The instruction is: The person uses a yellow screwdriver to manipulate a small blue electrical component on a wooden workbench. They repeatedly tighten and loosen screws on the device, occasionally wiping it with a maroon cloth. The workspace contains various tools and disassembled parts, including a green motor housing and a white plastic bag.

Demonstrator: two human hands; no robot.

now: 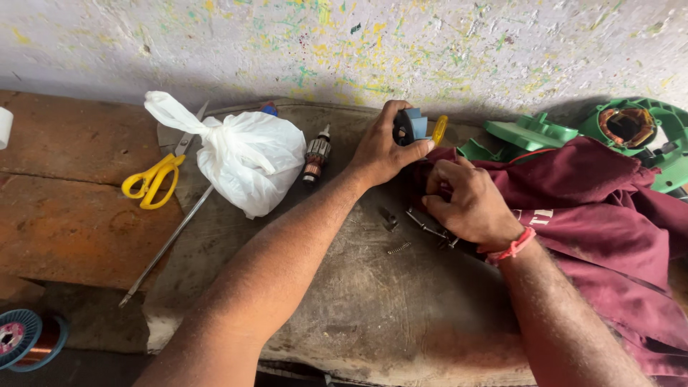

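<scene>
**Fingers closed on a small blue part above a maroon cloth**

The fingers of the left hand [383, 147] are wrapped around a small blue and black plastic part [410, 125], gripping it from the left with the thumb over its top. The part sits at the far middle of the dark, worn work mat [373, 315], just short of the paint-flecked wall [358, 43], and a yellow piece [439, 129] juts out from its right side. Just near of it, the right hand [466, 204] is curled shut, knuckles up; its fingertips pinch at the edge of the maroon cloth [609, 208], though what exactly lies between them cannot be made out. A red band [510, 248] circles that wrist.

Under the right hand, loose on the mat, lie long thin screws [424, 224], a short coiled spring [398, 248] and a small dark metal bit [389, 218]. The cloth spreads off to the right and partly covers green plastic housing pieces [530, 132]; the farthest right of these, a round green shell [634, 125], holds a ring of copper windings in its opening.

Left of the gripped part stands a small motor rotor [316, 156], leaning against a knotted white plastic bag [247, 161]; the bag is tied shut and its contents cannot be seen. Further left, yellow-handled scissors [153, 179] lie on the rust-brown slab [72, 215], and a long thin metal rod [166, 245] runs diagonally toward the near left. In the near left corner sits a blue spool [27, 338] wound with copper wire.
</scene>
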